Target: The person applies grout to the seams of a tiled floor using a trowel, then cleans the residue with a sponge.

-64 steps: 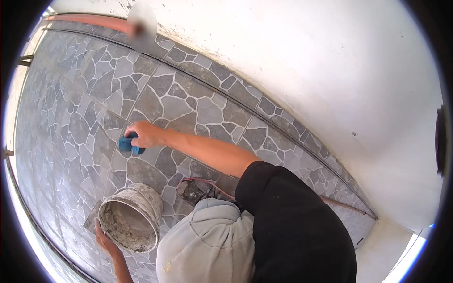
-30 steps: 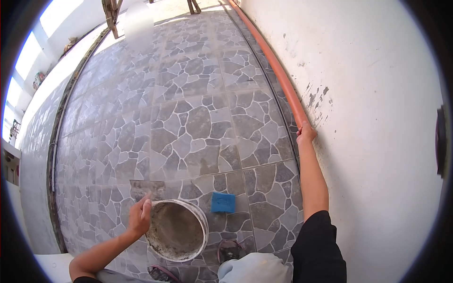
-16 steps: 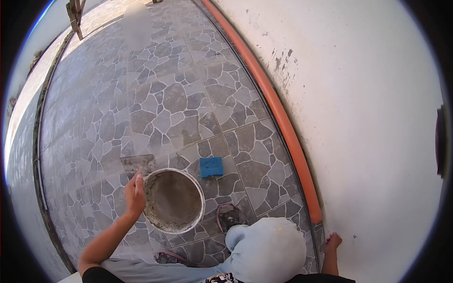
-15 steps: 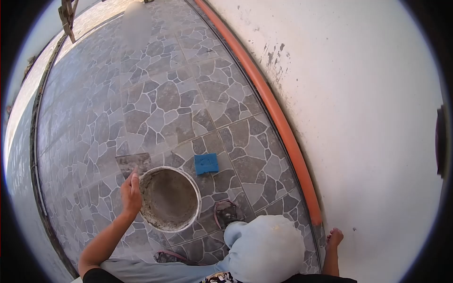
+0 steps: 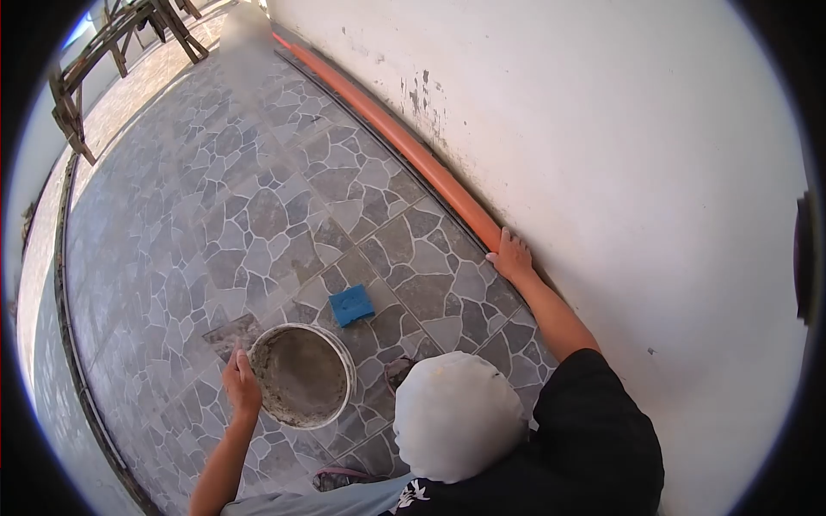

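Note:
My left hand (image 5: 242, 381) is closed on the near edge of a flat, grey, rectangular scraper (image 5: 231, 337), smeared with mortar. Right beside it stands a white bucket (image 5: 348, 385) with wet grey mortar (image 5: 301, 376) inside. My right hand (image 5: 514, 255) reaches to the wall side and grips an orange pipe (image 5: 413, 155), its fingers curled over the top. Whether the pipe continues beneath my forearm is hidden. A blue sponge (image 5: 351, 305) lies on the floor between the bucket and the pipe.
Stone-patterned floor tiles (image 5: 258, 215) spread around me. A white wall (image 5: 619, 172) with scuffs rises at the right, behind the pipe. Wooden trestles (image 5: 125, 43) stand at the far left. My bent knee (image 5: 460, 413) in pale trousers is close to the bucket.
My right hand has come forward from beside the wall and taken hold of the pipe. The view has turned and shifted. My left hand keeps the scraper beside the bucket.

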Motion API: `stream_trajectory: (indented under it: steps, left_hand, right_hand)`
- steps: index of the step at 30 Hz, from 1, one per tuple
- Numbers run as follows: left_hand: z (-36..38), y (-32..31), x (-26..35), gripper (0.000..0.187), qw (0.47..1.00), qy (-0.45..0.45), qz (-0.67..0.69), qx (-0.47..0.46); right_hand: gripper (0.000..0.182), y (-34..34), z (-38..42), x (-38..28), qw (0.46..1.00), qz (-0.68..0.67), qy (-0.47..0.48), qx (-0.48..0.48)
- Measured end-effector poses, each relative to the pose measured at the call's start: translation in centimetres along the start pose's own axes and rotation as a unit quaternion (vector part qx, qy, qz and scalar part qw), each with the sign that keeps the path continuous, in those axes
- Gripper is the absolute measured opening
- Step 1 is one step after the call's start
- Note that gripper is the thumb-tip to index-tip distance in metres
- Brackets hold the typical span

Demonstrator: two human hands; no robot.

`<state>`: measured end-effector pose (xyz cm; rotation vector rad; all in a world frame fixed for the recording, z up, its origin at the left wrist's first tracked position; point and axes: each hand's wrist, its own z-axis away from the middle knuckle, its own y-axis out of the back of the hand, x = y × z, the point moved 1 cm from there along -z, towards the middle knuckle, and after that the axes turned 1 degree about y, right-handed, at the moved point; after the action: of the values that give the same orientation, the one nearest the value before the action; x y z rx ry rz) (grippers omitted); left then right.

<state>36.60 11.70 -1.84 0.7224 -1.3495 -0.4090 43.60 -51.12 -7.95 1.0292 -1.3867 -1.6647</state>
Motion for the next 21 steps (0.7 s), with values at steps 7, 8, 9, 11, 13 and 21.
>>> stream_trajectory:
  steps: [7,8,9,11,13,21]
  left_hand:
    - [0.2,0.5,2.1,0.05,0.992,0.107,-0.02,-0.063]
    - [0.2,0.8,2.0,0.05,0.988,0.128,-0.033,-0.074]
    - [0.3,0.7,1.6,0.05,0.988,0.131,-0.034,-0.076]
    - [0.1,0.0,1.2,0.05,0.999,0.031,0.014,-0.027]
    - [-0.2,-0.2,0.8,0.05,0.999,0.032,0.02,-0.034]
    - [0.1,0.1,1.1,0.049,0.998,0.029,0.042,-0.029]
  right_hand:
    - [0.077,0.2,13.4,16.3,0.991,0.038,-0.012,-0.128]
    - [0.082,0.2,16.2,19.5,0.985,0.055,-0.026,-0.163]
    - [0.081,0.5,19.3,21.8,0.977,0.108,-0.053,-0.176]
    - [0.071,1.8,22.5,24.7,0.903,0.241,-0.18,-0.309]
    - [0.065,4.8,22.0,24.2,0.87,0.242,-0.192,-0.385]
    - [0.066,2.7,9.8,11.5,0.995,0.025,-0.062,-0.071]
